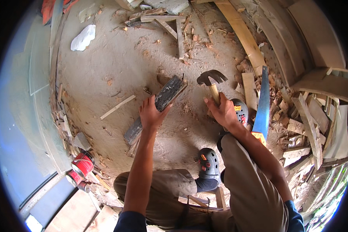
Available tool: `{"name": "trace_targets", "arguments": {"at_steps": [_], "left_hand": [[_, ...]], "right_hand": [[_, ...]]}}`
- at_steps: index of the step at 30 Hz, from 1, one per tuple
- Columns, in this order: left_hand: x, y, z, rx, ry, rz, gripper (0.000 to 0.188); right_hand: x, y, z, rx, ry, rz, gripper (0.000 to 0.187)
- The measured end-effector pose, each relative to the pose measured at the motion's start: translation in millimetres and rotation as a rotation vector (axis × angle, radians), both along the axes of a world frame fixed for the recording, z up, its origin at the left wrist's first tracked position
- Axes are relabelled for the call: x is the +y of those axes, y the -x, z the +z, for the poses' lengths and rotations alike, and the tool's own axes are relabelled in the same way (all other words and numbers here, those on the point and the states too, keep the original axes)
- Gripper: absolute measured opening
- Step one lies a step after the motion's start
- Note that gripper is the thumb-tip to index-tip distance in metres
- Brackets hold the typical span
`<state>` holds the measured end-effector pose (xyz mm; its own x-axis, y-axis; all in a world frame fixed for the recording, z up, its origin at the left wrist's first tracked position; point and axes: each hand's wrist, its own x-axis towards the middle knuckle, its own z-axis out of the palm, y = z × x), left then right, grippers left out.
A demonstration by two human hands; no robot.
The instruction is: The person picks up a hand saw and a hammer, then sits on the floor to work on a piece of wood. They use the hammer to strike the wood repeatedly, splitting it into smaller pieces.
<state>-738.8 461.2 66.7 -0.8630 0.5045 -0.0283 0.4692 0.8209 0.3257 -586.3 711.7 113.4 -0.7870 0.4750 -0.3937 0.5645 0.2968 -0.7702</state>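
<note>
Red cans (83,164) sit by the left edge of the floor (104,65). The left hand (152,115), spread just to its width, grips the dark board (167,94) mid-floor, seemingly to steady it. The right hand (223,111) is closed round the hammer (214,89) near its head, likely for control. The saw (262,102) lies handle nearest the person, perhaps for reach, beside scraps (297,127).

sleeves (130,222): dark blue, short | trousers (251,183): grey-brown | clogs (210,162): grey, holed, red-and-yellow badges | sock (206,185): dark
</note>
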Motion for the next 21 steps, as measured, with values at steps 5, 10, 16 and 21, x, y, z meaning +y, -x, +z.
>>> {"name": "trace_targets", "arguments": {"at_steps": [5, 10, 16, 21], "left_hand": [[-6.4, -4.9, 48.0, -0.216, -0.131, -0.204, 0.080], [20.0, -42.3, 64.6, -0.016, -0.101, -0.268, 0.082], [35.8, -66.1, 94.2, -0.125, -0.079, -0.128, 0.073], [15.0, -113.7, 105.4, 0.123, -0.462, 0.160, 0.059]], "right_hand": [[3.2, -6.6, 9.2, 0.072, 0.184, -0.118, 0.065], [1.2, -4.9, 46.4, 0.123, 0.507, -0.138, 0.058], [1.5, -10.7, 48.8, 0.014, 0.694, -0.188, 0.048], [10.3, -16.0, 38.2, 0.016, 0.868, -0.335, 0.042]]}}
